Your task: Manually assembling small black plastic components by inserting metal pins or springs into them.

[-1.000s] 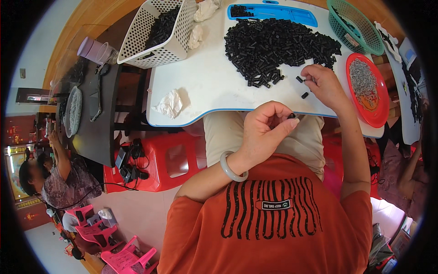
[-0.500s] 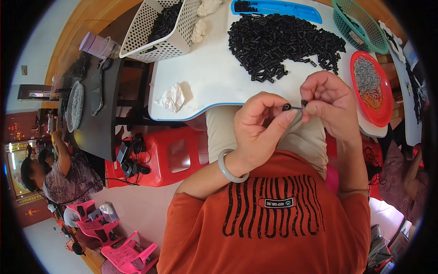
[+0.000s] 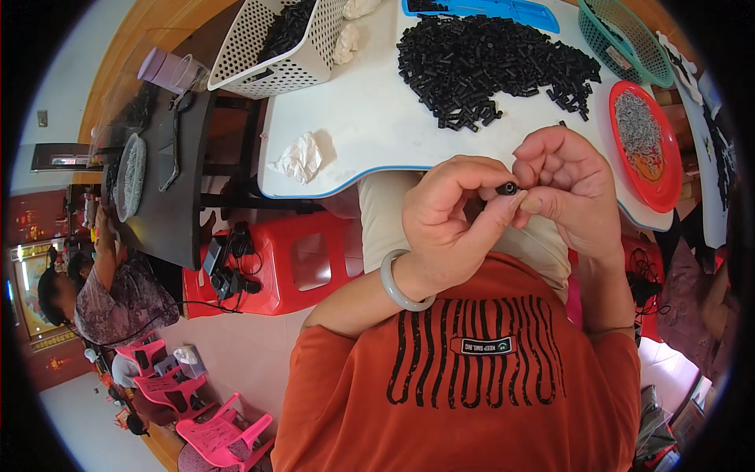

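Closer together than half a second ago in the head view, the person's bare right hand (image 3: 570,197) has come up to the bare left hand (image 3: 452,220), closing the gap between their fingertips. Thumb and forefinger of the left hand pinch a short black cylinder (image 3: 507,189), its round open end showing; it sits above the person's lap, just off the near edge of the white tabletop with blue edging (image 3: 370,134). The right hand's thumb and forefinger are drawn in at the left thumb tip, the other fingers curled; whether they grip anything cannot be told. A pale, smooth ring-shaped bangle (image 3: 395,283) circles the left wrist. Farther off on the table spreads a broad heap of similar black pieces (image 3: 487,67), with a shallow bright-blue plastic tray (image 3: 527,14) beyond it. To the right, a round red plastic plate (image 3: 667,145) holds a mound of thin grey metallic bits (image 3: 635,124), and a green mesh plastic basket (image 3: 661,72) stands past it. At far left is a white perforated plastic basket (image 3: 303,77) of dark pieces; nearer on that side lies a crumpled white paper (image 3: 300,159).
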The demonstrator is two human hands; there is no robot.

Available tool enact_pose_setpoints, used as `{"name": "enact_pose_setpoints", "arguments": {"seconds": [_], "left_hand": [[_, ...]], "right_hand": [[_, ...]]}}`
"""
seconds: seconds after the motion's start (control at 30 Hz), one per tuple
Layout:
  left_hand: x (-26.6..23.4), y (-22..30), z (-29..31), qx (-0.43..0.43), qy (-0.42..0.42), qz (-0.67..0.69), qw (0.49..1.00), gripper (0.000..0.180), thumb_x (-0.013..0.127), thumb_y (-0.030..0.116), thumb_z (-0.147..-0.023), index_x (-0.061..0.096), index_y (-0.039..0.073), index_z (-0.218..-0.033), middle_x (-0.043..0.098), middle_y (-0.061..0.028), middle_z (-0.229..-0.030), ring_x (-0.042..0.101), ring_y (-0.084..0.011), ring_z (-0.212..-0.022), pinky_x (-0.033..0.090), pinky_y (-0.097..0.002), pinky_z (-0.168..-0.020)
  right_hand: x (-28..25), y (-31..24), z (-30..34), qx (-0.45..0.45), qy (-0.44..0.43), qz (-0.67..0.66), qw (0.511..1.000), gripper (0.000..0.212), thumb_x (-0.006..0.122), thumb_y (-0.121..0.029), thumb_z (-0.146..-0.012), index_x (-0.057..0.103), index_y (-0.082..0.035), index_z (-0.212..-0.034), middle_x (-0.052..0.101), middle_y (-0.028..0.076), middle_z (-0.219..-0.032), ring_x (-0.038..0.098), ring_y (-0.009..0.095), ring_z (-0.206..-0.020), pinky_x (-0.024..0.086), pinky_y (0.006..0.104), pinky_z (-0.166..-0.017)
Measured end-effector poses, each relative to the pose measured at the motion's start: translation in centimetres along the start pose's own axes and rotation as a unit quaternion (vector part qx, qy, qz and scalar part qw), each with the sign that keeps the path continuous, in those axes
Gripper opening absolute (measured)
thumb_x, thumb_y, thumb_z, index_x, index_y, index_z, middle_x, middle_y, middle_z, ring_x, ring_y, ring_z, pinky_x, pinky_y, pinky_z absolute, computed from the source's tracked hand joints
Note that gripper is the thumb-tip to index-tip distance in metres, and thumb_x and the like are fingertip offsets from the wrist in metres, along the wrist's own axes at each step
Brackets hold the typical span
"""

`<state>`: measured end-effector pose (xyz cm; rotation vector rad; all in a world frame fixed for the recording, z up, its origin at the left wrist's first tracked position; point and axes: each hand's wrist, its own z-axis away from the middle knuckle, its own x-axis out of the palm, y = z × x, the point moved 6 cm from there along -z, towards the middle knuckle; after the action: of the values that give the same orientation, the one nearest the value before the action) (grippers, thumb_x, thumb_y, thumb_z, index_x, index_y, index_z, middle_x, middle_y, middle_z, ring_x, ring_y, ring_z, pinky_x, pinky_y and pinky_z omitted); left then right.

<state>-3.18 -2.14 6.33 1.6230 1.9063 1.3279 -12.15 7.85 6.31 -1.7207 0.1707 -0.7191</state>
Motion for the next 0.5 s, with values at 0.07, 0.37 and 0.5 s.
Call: {"name": "enact_pose_setpoints", "arguments": {"seconds": [0.07,0.37,0.5], "left_hand": [[-0.2,0.1,0.0,0.008,0.007,-0.012,1.0,0.016,0.057,-0.013,-0.081,0.055,-0.006,-0.095,0.058,-0.0122,-0.089,0.059,-0.0114,-0.064,0.047,-0.0205,-0.056],[-0.9,-1.0,0.1,-0.153,0.124,0.115,0.973,0.015,0.057,-0.009,-0.084,0.051,-0.003,-0.096,0.06,-0.0074,-0.078,0.059,-0.0103,-0.063,0.049,-0.0216,-0.055],[-0.6,-0.9,0.1,-0.15,0.101,0.156,0.971,0.016,0.059,-0.008,-0.084,0.052,-0.004,-0.097,0.061,-0.0077,-0.08,0.06,-0.0097,-0.069,0.049,-0.0209,-0.059]], "right_hand": [[0.4,0.3,0.1,-0.013,0.001,-0.019,1.0,0.033,0.066,0.004,-0.077,0.052,0.003,-0.107,0.058,0.007,-0.081,0.059,0.011,-0.07,0.052,0.0215,-0.061],[0.9,2.0,0.4,-0.05,0.086,-0.108,0.989,0.022,0.061,0.005,-0.08,0.056,0.003,-0.101,0.06,0.009,-0.087,0.06,0.014,-0.067,0.053,0.0241,-0.06],[0.5,1.3,0.3,-0.082,0.108,-0.059,0.989,0.015,0.058,0.004,-0.083,0.058,0.003,-0.098,0.06,0.009,-0.09,0.058,0.012,-0.066,0.049,0.0231,-0.057]]}}
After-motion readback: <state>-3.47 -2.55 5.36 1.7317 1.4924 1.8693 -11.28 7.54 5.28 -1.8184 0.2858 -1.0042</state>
